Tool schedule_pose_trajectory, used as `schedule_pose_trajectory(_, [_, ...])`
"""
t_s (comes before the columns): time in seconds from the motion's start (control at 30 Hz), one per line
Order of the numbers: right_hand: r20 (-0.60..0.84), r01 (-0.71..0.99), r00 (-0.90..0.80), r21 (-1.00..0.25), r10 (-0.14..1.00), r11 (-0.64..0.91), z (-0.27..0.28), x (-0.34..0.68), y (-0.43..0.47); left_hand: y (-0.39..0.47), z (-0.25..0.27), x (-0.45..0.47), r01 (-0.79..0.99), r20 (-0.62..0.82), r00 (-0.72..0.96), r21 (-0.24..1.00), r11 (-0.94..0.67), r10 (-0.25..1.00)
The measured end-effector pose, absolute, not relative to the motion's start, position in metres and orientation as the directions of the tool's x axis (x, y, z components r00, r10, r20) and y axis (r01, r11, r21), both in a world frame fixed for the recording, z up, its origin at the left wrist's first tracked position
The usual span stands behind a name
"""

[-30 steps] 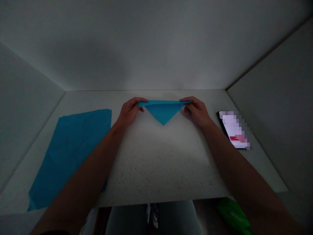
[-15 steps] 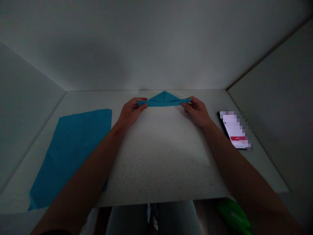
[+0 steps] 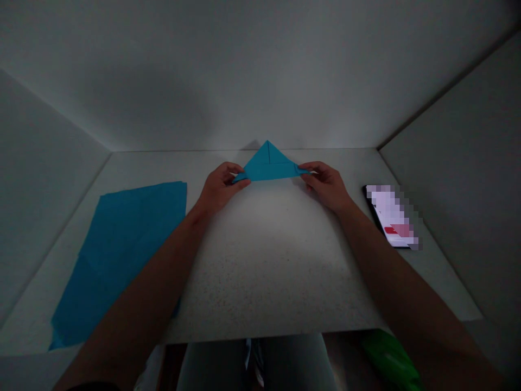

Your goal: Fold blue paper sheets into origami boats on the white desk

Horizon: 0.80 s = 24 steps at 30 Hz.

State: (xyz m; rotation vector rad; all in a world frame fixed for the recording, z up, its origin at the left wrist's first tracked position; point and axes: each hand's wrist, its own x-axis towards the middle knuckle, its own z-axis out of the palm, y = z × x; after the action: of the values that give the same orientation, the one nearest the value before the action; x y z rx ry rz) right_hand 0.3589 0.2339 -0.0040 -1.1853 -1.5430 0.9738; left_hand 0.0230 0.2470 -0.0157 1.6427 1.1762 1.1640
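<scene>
A folded blue paper hat (image 3: 269, 166), with a pointed top and a band along its lower edge, is held up near the back of the table. My left hand (image 3: 220, 184) pinches its left corner between thumb and fingers. At the opposite corner, my right hand (image 3: 326, 183) grips it the same way. The pointed top faces the back wall, and a crease runs down its middle. My fingertips cover parts of both ends.
Blue paper sheets (image 3: 130, 233) lie on the left of the white table (image 3: 268, 271), partly under my left forearm. A phone (image 3: 391, 217) with a lit, blurred screen rests at the right. White walls (image 3: 244, 70) enclose the back and sides. Something green (image 3: 388, 358) sits below the front edge.
The paper hat has tilted so its front face and peak show more fully. Its peak has risen and shifted slightly left. Both hands still hold the ends.
</scene>
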Motion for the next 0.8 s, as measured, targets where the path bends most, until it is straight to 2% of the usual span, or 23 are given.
schedule_pose_trajectory(0.13, [0.174,0.233,-0.103,-0.953,0.979,0.194,-0.006,0.360,0.232,0.246,-0.017,0.023,0.234,0.224,0.129,0.940,-0.249,0.966])
schedule_pose_trajectory(0.37, [0.225,0.229,-0.062,-0.945,0.972,0.234,-0.004,0.357,0.233,0.248,-0.018,0.025,0.236,0.237,0.118,0.937,-0.259,0.964])
schedule_pose_trajectory(0.57, [0.220,0.225,-0.023,-0.949,0.975,0.220,-0.001,0.357,0.234,0.243,-0.012,0.025,0.313,0.245,0.124,0.910,-0.272,0.962])
schedule_pose_trajectory(0.8, [0.246,0.204,-0.065,-0.945,0.967,0.254,-0.006,0.358,0.233,0.237,-0.002,0.026,0.402,0.277,0.190,0.853,-0.332,0.942])
